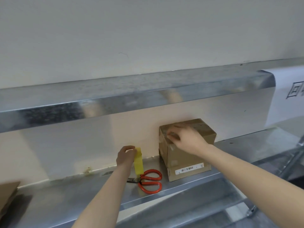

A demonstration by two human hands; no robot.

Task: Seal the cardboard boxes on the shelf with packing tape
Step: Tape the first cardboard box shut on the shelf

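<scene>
The box (181, 157) stands on the metal shelf (79, 196), right of the frame's centre, its back close to the pale back panel. It is small, brown and closed. Glossy clear tape shows across its top and over its near upper edge, and a white barcode label (189, 169) runs along the bottom of its front face.

The right grip (187, 139) rests on the box's top with bent fingers, tips near the left edge. I cannot tell whether they pinch tape or only press. The left grip (125, 156), at centre frame, is curled round a yellow tape roll (138, 162) seen edge-on, left of the box and apart from it.

Red-handled scissors (150, 181) lie flat on the shelf just below the roll, between the 2 forearms and left of the box. A 2nd brown box (7, 193) is cut off by the lower left corner.

An upper metal shelf (115, 96) overhangs across the frame's middle, with a white paper sheet (292, 92) draped over it at the right edge. Bare shelf runs left of the scissors, and the shelf's front edge runs just below them.
</scene>
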